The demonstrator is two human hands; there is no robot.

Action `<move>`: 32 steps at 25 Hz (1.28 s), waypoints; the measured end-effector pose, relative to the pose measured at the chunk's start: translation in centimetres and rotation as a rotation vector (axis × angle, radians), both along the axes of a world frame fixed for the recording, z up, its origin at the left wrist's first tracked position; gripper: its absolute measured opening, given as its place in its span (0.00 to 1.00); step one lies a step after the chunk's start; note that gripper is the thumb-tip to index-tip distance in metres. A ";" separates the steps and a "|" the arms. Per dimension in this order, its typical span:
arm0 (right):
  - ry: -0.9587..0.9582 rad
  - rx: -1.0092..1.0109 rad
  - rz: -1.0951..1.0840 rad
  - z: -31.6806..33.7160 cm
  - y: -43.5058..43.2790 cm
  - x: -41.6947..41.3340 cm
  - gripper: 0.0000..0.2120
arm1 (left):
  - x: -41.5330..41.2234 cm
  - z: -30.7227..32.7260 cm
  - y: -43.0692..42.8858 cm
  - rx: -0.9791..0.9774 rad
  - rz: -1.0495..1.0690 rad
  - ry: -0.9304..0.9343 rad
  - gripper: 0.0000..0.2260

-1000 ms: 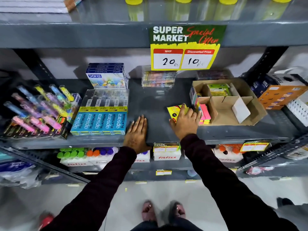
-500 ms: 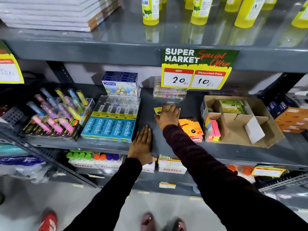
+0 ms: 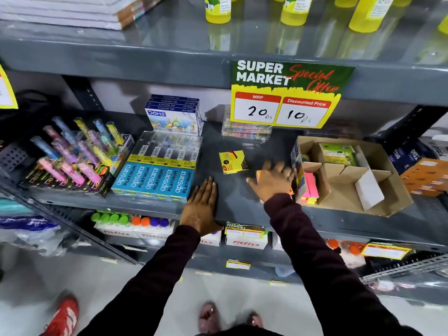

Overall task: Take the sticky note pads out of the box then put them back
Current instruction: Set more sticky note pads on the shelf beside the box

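The right hand (image 3: pixel 272 180) is motion-blurred and covers nearly all of an orange sticky note pad (image 3: pixel 258 174) — only slivers show. The yellow bottles (image 3: pixel 218 9) are cut off by the top edge, and small shelf price tags (image 3: pixel 238 264) are unreadable.

The grey shelf (image 3: pixel 242 146) is viewed from one head-worn camera, angled forward and down (close, at arm's reach).
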State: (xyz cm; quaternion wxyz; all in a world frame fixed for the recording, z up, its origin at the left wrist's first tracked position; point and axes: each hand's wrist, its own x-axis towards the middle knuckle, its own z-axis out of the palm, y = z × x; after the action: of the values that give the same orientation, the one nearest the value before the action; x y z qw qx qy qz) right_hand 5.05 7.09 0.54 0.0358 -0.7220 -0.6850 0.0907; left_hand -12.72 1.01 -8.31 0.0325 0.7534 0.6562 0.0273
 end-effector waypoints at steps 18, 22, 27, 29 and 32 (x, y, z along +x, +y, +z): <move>0.109 -0.100 -0.068 -0.3 8.0 0.7 0.31 | -0.2 0.5 -0.1 -0.002 -0.025 -0.037 0.52; 0.110 -0.183 -0.083 -0.6 9.3 0.6 0.31 | -0.2 0.3 0.1 0.000 -0.013 -0.009 0.52; 0.087 -0.156 -0.046 1.2 4.7 0.9 0.36 | -0.3 0.0 0.1 0.000 -0.011 -0.005 0.53; 0.033 -0.239 -0.031 0.8 1.8 1.2 0.39 | -0.2 -0.1 0.1 0.005 0.001 0.009 0.54; 0.011 -0.182 -0.033 0.3 -0.4 1.0 0.34 | 0.0 0.0 0.0 -0.008 0.010 0.026 0.54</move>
State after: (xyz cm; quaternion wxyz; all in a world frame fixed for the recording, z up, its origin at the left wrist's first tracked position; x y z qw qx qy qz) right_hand 6.03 6.67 0.84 -0.0247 -0.7331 -0.6616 0.1557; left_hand -12.71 0.99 -8.28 0.0266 0.7503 0.6604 0.0151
